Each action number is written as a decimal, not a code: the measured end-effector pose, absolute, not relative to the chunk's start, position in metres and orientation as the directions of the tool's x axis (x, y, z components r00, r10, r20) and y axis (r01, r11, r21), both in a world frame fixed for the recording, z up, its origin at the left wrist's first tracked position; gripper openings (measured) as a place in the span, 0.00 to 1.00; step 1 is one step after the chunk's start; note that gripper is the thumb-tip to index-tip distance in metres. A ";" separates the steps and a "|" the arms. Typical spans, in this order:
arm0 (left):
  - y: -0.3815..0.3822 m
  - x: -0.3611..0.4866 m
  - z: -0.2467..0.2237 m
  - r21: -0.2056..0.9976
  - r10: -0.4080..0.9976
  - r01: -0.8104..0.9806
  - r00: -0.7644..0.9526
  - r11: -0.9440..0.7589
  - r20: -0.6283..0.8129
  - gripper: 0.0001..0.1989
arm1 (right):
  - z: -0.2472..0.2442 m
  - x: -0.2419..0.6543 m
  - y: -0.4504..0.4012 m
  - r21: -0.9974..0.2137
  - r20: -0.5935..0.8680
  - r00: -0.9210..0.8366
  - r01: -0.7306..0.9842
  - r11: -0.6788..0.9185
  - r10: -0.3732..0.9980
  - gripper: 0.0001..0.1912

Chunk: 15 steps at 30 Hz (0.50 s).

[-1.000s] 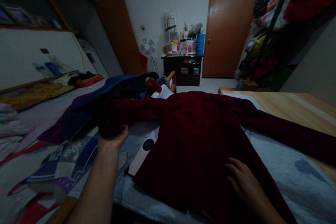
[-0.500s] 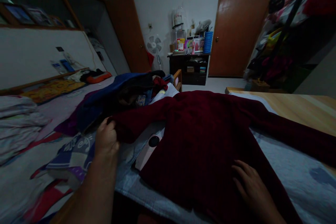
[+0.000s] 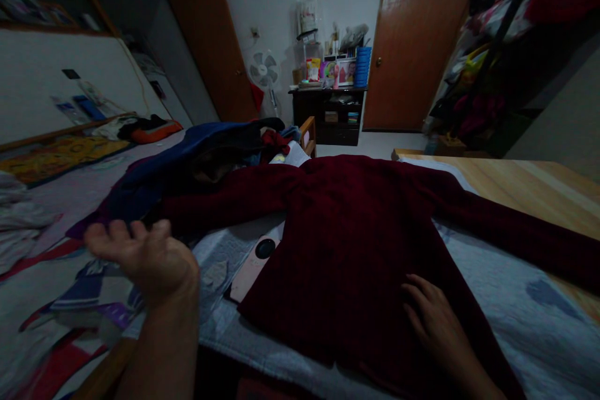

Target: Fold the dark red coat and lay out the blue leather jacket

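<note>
A dark red long-sleeved top (image 3: pixel 347 250) lies spread out on a light blue cloth (image 3: pixel 506 300), its sleeves stretched to both sides. My left hand (image 3: pixel 145 259) is raised with the palm up and fingers apart, just in front of the left sleeve's end, holding nothing. My right hand (image 3: pixel 434 312) rests on the lower right of the top with its fingers loosely spread. Partly under the top's left edge lies a pale pink phone-like slab (image 3: pixel 250 269) with a round black part.
Blue and dark clothes (image 3: pixel 187 144) are heaped at the back left, on a bed with patterned bedding (image 3: pixel 84 306). A pale wooden surface (image 3: pixel 529 187) extends at the right. Farther back stand a fan (image 3: pixel 264 70), a dark cabinet (image 3: pixel 304 109) and a brown door (image 3: pixel 417 44).
My left hand has let go of the left sleeve's end and moved left, its fingers opening. That sleeve now lies straighter out to the left. My right hand stays on the top.
</note>
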State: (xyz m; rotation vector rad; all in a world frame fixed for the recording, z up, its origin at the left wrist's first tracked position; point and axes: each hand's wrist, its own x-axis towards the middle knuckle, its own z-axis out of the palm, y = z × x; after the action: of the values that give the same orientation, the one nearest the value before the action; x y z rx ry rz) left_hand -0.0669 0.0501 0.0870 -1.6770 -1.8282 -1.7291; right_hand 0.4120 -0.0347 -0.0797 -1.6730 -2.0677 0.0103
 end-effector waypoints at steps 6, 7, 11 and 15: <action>0.082 -0.005 0.073 0.075 0.882 0.937 0.293 -0.342 0.370 0.22 | -0.076 0.410 -0.034 -0.311 0.343 -0.129 0.919 0.243 0.930 0.14; 0.090 -0.005 0.065 0.059 0.909 0.951 0.269 -0.302 0.320 0.20 | -0.075 0.409 -0.034 -0.317 0.333 -0.128 0.918 0.239 0.934 0.14; 0.105 -0.013 0.041 0.039 0.961 0.975 0.207 -0.217 0.184 0.21 | -0.065 0.407 -0.039 -0.358 0.276 -0.108 0.910 0.207 0.955 0.15; 0.073 -0.013 0.040 0.300 0.930 0.886 0.368 -0.354 0.011 0.27 | -0.046 0.409 -0.063 -0.405 0.123 -0.187 0.887 0.221 0.975 0.24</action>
State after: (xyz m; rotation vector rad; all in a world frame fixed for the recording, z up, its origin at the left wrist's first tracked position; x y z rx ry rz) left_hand -0.0131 0.0729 0.0398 -2.7917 -1.8938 -0.3066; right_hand 0.4094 -0.0628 -0.0456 -1.7300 -2.1506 0.3453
